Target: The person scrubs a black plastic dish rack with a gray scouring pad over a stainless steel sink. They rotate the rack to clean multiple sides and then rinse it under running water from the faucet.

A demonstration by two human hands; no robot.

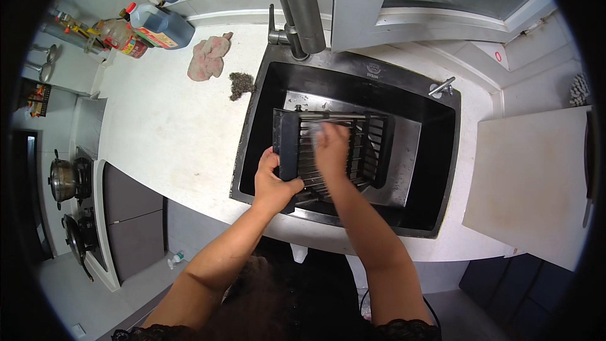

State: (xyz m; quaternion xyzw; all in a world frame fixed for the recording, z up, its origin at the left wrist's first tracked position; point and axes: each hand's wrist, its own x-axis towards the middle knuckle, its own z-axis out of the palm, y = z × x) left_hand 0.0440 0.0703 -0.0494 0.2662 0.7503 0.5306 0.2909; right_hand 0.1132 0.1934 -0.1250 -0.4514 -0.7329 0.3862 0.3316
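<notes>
A black and metal slatted drain rack [358,142] is held tilted inside the black sink [353,65]. My left hand [273,184] grips the rack's solid dark end panel, thumb on the near side and fingers curled over its outer edge. Over the slats is my right hand [332,148], smeared by motion, its fingers bent together. Something pale shows at its fingertips, too blurred to name. Wet spots and droplets mark the sink's metal floor [404,158] beneath the rack.
A dark faucet [306,12] rises behind the sink. Left of it lie a steel wool scrubber [241,85] and a pinkish rag [209,57]. Bottles and a blue-grey jug [161,27] line the back. An open window frame [356,12] overhangs; a cutting board [530,177] stands right.
</notes>
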